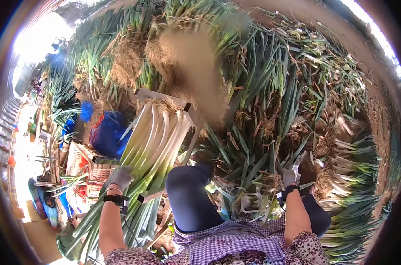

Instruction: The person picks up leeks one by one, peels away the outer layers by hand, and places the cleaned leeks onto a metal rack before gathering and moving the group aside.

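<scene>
"Where's our leek bundle (154, 137)?"
"It lies across the metal frame (154, 94), root ends (167, 105) uppermost; our gloved left hand (122, 177) rests on its side, though we can't tell whether it grips."
"And our gloved right hand (290, 176)?"
"By the heaped leeks (244, 170), at a pale leaf strip (299, 160); we can't tell its grip either."

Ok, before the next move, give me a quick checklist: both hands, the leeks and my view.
1. Left grip at the leek bundle: ok, by its green part; firmness cannot tell.
2. Bundle lying on the metal frame: ok, root ends toward the frame's far end.
3. Right grip contents: cannot tell; something pale shows at the fingertips.
4. Leek row side by side: ok, at the right of the picture.
5. Clear view: not ok, a pale blur covers part of the upper middle.
</scene>
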